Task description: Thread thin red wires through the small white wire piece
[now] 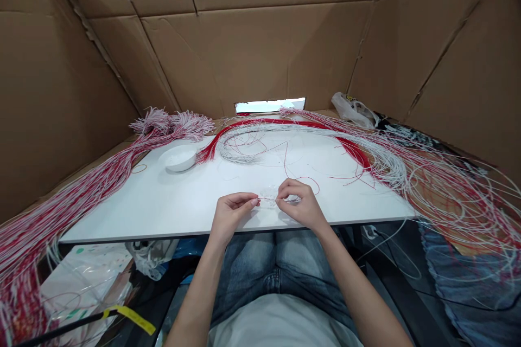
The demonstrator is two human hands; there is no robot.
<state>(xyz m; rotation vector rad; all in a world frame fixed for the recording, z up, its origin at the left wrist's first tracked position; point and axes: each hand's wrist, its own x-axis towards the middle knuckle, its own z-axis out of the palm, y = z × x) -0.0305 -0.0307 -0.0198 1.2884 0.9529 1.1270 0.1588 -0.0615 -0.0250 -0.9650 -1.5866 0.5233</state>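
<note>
You're pinching a thin wire (266,198) between the fingertips of your left hand (230,216) and right hand (299,205), both narrowly closed, at the table's (142,211) near edge.

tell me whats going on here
Someone seated at a white table is working with bare hands. The left hand and right hand pinch thin wires between their fingertips, close to the table's near edge. Long bundles of red and white wires sweep across the table and spill over its sides. A white bowl sits toward the left, and cardboard sheets wall off the area.
</note>
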